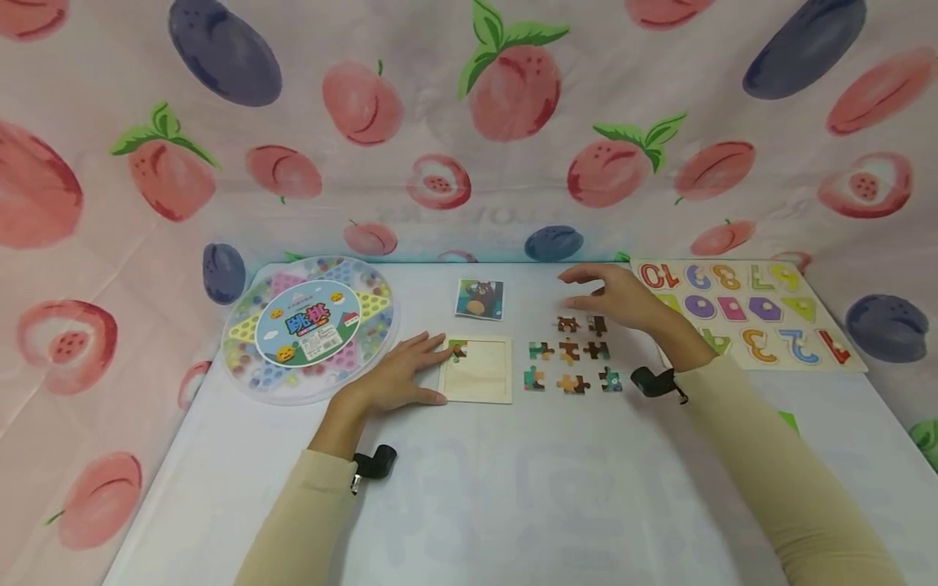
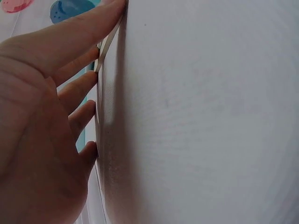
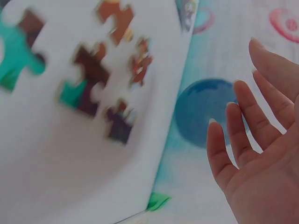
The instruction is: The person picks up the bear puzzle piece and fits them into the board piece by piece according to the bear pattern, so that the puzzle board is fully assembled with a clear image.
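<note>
Over the far side of the loose jigsaw pieces (image 1: 569, 351) hangs the right hand (image 1: 611, 295), fingers loosely parted, gripping nothing. The pieces sit nearer the person than those fingertips, right of the wooden puzzle tray (image 1: 479, 376). The left hand (image 1: 399, 376), fingers extended, touches the tray's left edge. White tabletop (image 1: 557, 472) spreads toward the person; the number board (image 1: 745, 281) bounds the right.

In the right wrist view, the puzzle pieces (image 3: 92, 71) are blurred.
</note>
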{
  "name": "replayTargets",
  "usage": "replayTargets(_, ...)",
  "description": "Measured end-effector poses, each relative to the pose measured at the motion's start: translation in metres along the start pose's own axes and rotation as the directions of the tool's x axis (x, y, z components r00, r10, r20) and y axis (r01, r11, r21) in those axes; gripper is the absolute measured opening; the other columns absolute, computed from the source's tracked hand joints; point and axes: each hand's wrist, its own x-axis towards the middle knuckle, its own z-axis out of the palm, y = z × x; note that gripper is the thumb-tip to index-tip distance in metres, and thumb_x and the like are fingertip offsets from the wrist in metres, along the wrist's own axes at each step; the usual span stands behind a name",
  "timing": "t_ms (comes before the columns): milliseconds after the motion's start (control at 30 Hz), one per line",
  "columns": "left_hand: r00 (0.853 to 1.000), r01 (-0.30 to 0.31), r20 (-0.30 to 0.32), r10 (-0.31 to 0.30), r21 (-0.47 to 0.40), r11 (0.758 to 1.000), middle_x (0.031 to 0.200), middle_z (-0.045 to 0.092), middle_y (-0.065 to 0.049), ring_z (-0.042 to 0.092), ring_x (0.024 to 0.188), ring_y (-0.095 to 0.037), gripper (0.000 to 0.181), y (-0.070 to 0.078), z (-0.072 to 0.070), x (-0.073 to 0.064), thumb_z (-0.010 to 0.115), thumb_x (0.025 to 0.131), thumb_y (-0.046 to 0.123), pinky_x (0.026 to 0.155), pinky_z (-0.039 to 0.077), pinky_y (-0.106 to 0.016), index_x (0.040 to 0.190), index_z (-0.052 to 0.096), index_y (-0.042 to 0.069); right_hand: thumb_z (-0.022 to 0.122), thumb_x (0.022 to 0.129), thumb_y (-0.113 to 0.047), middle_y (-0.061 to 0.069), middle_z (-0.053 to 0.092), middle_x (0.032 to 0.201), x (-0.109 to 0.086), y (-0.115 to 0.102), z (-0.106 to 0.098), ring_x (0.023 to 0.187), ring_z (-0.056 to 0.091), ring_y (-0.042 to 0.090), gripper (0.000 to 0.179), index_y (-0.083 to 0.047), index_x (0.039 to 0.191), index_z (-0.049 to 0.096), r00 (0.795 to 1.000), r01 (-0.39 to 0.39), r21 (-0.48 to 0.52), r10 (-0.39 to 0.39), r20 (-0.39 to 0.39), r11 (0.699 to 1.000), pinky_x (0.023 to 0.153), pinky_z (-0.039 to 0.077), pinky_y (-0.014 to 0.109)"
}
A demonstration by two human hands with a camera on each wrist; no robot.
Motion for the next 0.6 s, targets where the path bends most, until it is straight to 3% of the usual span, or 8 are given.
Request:
replayTargets(300,1.0,0.012,-0.003,-0.012,-0.012,1.0,0.172,0.023,-0.001,0.008,0.163,-0.032,0.081,0.0,0.001,-0.001,0.08,0.087,0.036,0.13,0.01,-0.061,0.156,0.043,0.019,0.069,0.098,-0.019,0.017,0.06,0.143,-0.008,0.026,0.007,0.139,0.047,0.037,0.042,-0.004,0.136,0.06,0.996,-0.081,0.047,0.08,0.03,0.996,0.113,0.043,0.059)
replayTargets(600,1.0,0.01,-0.005,-0.01,-0.017,1.0,0.172,0.023,-0.001,0.007,0.163,-0.032,0.081,0.0,0.0,-0.001,0.08,0.086,0.036,0.13,0.009,-0.061,0.156,0.043,0.02,0.074,0.094,-0.018,0.018,0.061,0.14,-0.004,0.041,0.022,0.135,0.052,0.037,0.039,-0.008,0.13,0.065,0.992,-0.119,-0.012,0.12,0.05,0.993,0.113,0.043,0.06)
